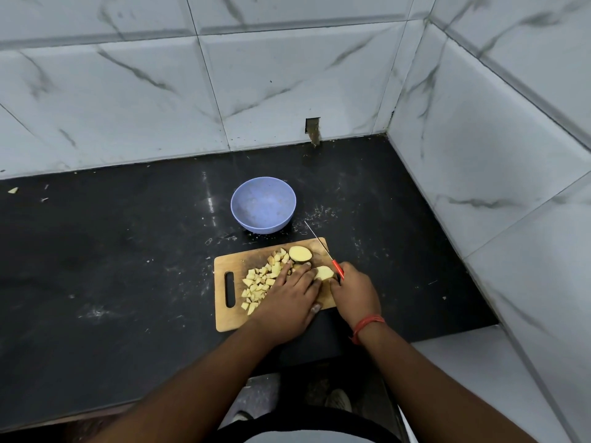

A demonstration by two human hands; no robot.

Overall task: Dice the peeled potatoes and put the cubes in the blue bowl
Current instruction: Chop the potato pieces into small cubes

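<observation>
On the wooden cutting board [230,318], the left hand [289,297] lies flat, fingers straight, pressing a potato piece [323,272] just left of the right hand [353,292], which grips the red-handled knife [323,247], blade pointing away. Cut cubes [260,281] lie left; the blue bowl [263,208] sits beyond on the surface, holding none.

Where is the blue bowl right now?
In the head view, the blue bowl sits on the black counter, just behind the wooden cutting board, near the tiled back wall. It looks empty.
</observation>
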